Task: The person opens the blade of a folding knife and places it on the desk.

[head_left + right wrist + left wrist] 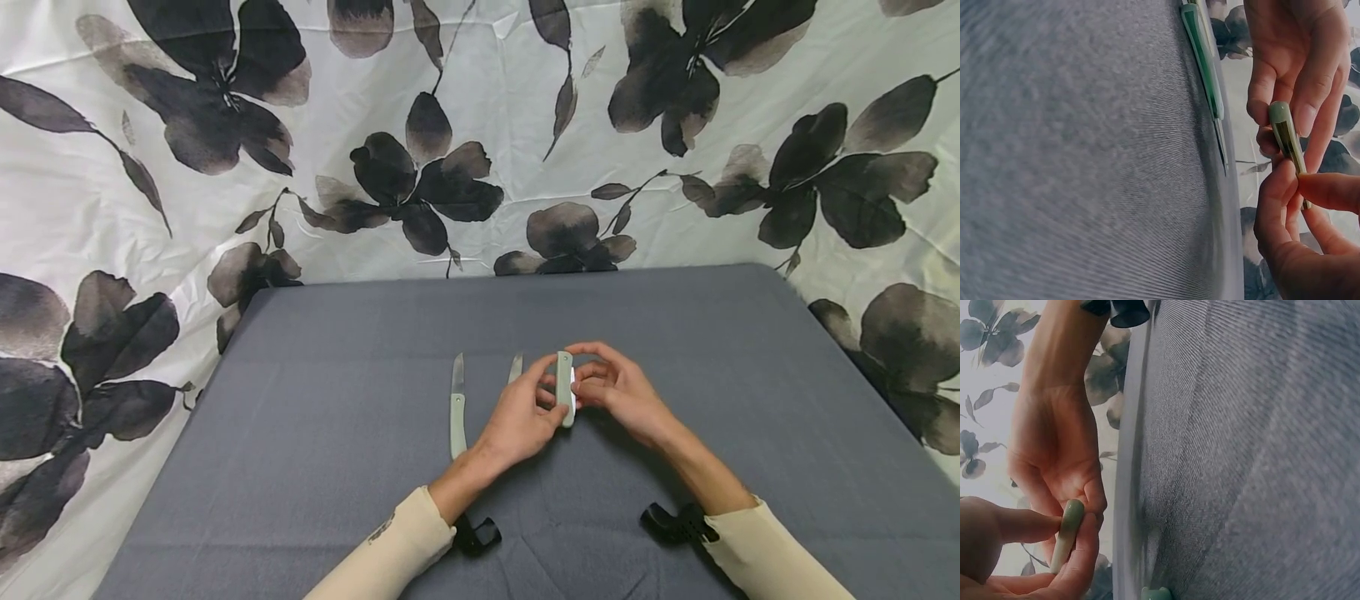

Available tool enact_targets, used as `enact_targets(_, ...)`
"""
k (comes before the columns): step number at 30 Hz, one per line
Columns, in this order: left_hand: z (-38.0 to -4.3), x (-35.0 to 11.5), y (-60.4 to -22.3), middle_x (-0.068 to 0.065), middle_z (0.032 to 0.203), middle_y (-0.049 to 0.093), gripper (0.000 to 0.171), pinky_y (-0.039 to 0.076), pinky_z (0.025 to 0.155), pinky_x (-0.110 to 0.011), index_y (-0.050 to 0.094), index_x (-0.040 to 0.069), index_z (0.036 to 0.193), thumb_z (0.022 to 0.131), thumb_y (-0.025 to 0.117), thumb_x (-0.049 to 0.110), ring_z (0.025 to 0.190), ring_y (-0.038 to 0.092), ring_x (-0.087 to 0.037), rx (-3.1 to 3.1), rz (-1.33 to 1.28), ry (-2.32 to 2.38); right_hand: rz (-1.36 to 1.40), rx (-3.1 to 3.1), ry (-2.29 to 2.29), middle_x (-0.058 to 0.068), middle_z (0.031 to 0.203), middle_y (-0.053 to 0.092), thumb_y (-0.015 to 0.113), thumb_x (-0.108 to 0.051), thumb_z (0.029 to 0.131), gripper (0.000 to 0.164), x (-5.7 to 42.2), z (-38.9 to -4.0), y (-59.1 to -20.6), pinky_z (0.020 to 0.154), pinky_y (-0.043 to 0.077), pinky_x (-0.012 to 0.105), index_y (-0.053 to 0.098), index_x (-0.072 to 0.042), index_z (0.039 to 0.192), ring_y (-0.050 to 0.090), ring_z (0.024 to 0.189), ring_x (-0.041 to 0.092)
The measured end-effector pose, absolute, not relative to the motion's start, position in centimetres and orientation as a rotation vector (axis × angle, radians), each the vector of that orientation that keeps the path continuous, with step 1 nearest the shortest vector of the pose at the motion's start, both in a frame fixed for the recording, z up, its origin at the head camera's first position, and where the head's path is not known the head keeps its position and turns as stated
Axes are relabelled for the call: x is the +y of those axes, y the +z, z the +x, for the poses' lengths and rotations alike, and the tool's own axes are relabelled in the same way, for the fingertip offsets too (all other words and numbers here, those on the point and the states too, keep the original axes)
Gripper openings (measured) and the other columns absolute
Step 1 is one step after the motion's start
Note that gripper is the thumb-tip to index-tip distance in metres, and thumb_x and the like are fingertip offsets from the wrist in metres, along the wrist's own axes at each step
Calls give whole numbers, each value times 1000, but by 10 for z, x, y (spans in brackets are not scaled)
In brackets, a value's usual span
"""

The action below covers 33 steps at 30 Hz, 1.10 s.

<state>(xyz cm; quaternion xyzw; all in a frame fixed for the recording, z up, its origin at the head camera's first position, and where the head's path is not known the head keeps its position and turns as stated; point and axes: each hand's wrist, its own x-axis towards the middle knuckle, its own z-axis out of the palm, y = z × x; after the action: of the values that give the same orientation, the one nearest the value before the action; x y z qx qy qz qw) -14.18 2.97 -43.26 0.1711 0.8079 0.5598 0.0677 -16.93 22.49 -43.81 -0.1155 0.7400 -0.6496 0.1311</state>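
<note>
A folding knife (564,390) with a pale green handle is held upright above the table, its blade showing as a bright strip along the right edge of the handle. My left hand (522,412) grips the handle between thumb and fingers. From the other side, my right hand (618,392) pinches the knife at its blade edge. The handle's slot side faces the right wrist view, where the knife (1285,128) sits between both hands. To the left on the table lies an opened green knife (457,417); another blade (516,367) shows behind my left hand, its handle hidden.
The grey cloth-covered table (337,333) stands before a white floral curtain (495,100). Black wrist mounts (476,536) hang beneath both cream sleeves (397,542). The opened knives lie with blades pointing toward the far edge.
</note>
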Motion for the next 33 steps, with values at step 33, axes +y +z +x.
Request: enact_targets(33,-141,23,-434,-15,123,68,71,52,67,-18,50,15,156,91,70,-5,87,68,-8,2424,442,1616,-449,2204,-1760,14,108,64,59,-1,102,51,241,-166,-445,80,62,34,47,-2,151,69,89,9)
